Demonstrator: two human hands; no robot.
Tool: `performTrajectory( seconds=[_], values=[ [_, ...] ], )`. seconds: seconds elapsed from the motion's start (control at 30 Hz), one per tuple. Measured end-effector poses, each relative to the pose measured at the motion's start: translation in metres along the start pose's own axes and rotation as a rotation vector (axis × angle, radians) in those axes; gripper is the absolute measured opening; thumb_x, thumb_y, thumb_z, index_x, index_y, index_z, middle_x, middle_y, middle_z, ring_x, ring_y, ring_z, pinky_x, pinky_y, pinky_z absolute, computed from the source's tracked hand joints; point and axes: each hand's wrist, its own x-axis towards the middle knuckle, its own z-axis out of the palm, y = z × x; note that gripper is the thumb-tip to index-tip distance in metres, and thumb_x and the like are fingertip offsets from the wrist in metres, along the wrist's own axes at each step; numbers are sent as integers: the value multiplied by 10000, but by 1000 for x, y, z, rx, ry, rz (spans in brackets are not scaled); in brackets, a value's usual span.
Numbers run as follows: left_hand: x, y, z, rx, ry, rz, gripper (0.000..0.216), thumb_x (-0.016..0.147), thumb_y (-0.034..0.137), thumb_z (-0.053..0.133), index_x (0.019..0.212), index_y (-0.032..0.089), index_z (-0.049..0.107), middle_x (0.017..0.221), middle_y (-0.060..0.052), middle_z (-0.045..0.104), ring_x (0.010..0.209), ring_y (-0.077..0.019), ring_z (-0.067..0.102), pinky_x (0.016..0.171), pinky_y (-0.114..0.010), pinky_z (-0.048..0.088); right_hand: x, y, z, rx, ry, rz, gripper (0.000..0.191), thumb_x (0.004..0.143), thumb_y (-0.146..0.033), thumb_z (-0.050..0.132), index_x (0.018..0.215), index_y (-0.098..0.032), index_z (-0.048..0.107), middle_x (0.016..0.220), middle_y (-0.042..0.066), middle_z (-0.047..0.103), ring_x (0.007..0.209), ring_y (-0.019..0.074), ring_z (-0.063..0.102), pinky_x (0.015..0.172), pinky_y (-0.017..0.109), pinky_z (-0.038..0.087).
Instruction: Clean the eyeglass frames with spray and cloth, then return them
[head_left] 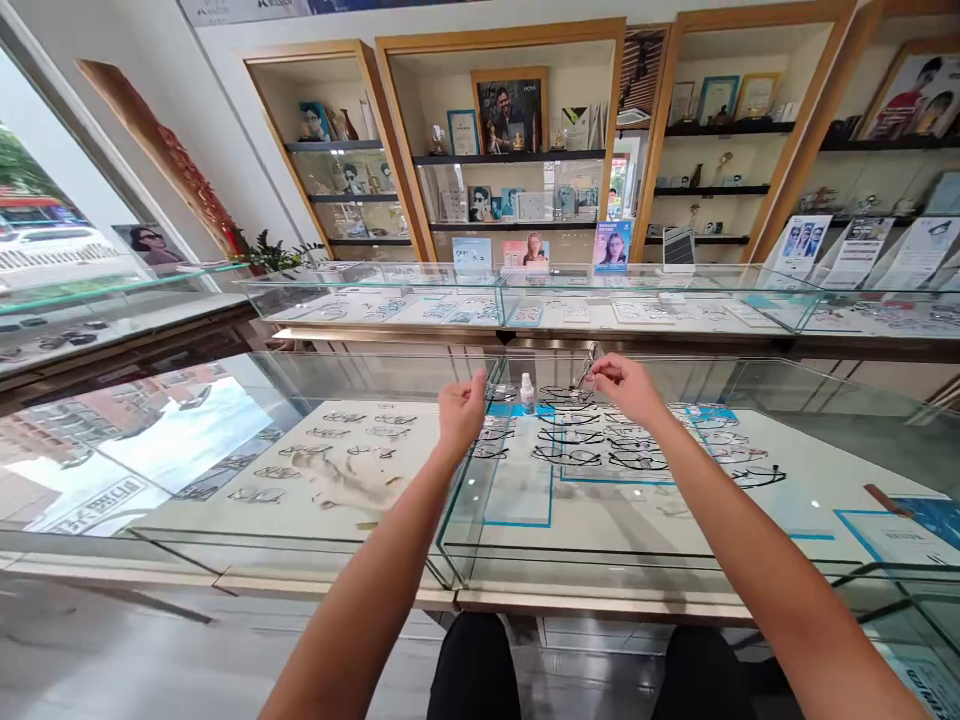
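Observation:
Both my arms reach out over a glass display counter (450, 560). My right hand (626, 387) pinches a thin-framed pair of glasses (583, 378) above the counter top, its fingers closed on the frame. My left hand (461, 408) hovers a little to the left with its fingers curled and apart, holding nothing. Between the two hands a small white bottle (527, 393) stands on the glass. Under the glass lie rows of spectacle frames (592, 450).
A second glass counter (525, 300) with more eyewear runs behind. Wooden wall shelves (510, 150) hold pictures, certificates and leaflets. A potted plant (274, 252) stands at the back left beside a long side counter (112, 310). A window is at the left.

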Motion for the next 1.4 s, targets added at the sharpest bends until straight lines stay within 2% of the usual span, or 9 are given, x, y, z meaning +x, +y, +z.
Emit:
performTrajectory(
  seconds=[0.13, 0.27, 0.6, 0.73, 0.9, 1.1, 1.2, 1.3, 1.4],
  values=[
    [-3, 23, 87, -380, -163, 0, 828, 922, 906, 528, 572, 248, 167, 538, 33, 166, 516, -114, 154, 542, -348, 127, -17, 14, -15, -127, 114, -61, 153, 944, -300, 603, 995, -248, 736, 993, 54, 853, 929, 248, 778, 838, 374, 528],
    [-4, 27, 120, -599, -349, -105, 856, 852, 965, 570, 559, 256, 192, 527, 55, 152, 470, -94, 151, 499, -321, 123, -22, 14, -17, -181, 121, -85, 191, 959, -305, 589, 1040, -260, 757, 975, 44, 829, 904, 239, 754, 854, 362, 542],
    [2, 38, 110, -862, -582, -291, 811, 753, 814, 850, 674, 224, 298, 591, 104, 236, 482, -45, 223, 466, -212, 219, -25, 19, -5, -193, 142, -121, 225, 1003, -293, 548, 1065, -263, 762, 1040, 53, 824, 854, 228, 708, 811, 344, 538],
    [-5, 33, 101, -875, -645, -328, 769, 699, 576, 1001, 708, 218, 320, 595, 111, 286, 516, -49, 279, 498, -192, 268, -28, 19, 3, -175, 142, -141, 214, 1013, -294, 555, 1060, -280, 763, 1046, 35, 829, 841, 224, 708, 817, 355, 536],
    [-4, 30, 92, -890, -694, -346, 599, 652, 348, 1033, 797, 213, 468, 713, 81, 488, 603, -53, 444, 606, -203, 404, -33, 15, 10, -137, 151, -144, 236, 1024, -311, 540, 1067, -279, 770, 1052, 43, 835, 855, 236, 723, 837, 379, 548],
    [-4, 27, 94, -946, -754, -325, 534, 709, 448, 1016, 853, 214, 558, 720, 63, 516, 656, -82, 522, 667, -235, 444, -35, 13, 14, -73, 159, -126, 205, 998, -304, 567, 1037, -277, 766, 1062, 54, 837, 913, 256, 745, 893, 405, 564],
    [-4, 24, 96, -953, -737, -329, 524, 712, 472, 1014, 869, 214, 586, 735, 56, 553, 675, -88, 561, 675, -231, 453, -35, 15, 17, 77, 104, -101, 161, 993, -303, 594, 1016, -270, 750, 1050, 52, 828, 894, 246, 734, 901, 406, 563],
    [-3, 19, 98, -849, -719, -319, 484, 762, 510, 974, 908, 212, 621, 724, 46, 601, 667, -99, 590, 655, -231, 456, -34, 17, 18, 233, 37, -57, 142, 998, -320, 607, 1013, -262, 737, 1088, 57, 817, 898, 237, 728, 905, 404, 563],
    [-4, 15, 101, -702, -732, -292, 474, 843, 612, 877, 964, 205, 664, 721, 28, 635, 652, -120, 618, 653, -260, 493, -34, 16, 18, 217, 13, -56, 154, 1007, -345, 608, 1012, -264, 739, 1036, 50, 800, 928, 244, 721, 910, 401, 550]
  ],
)
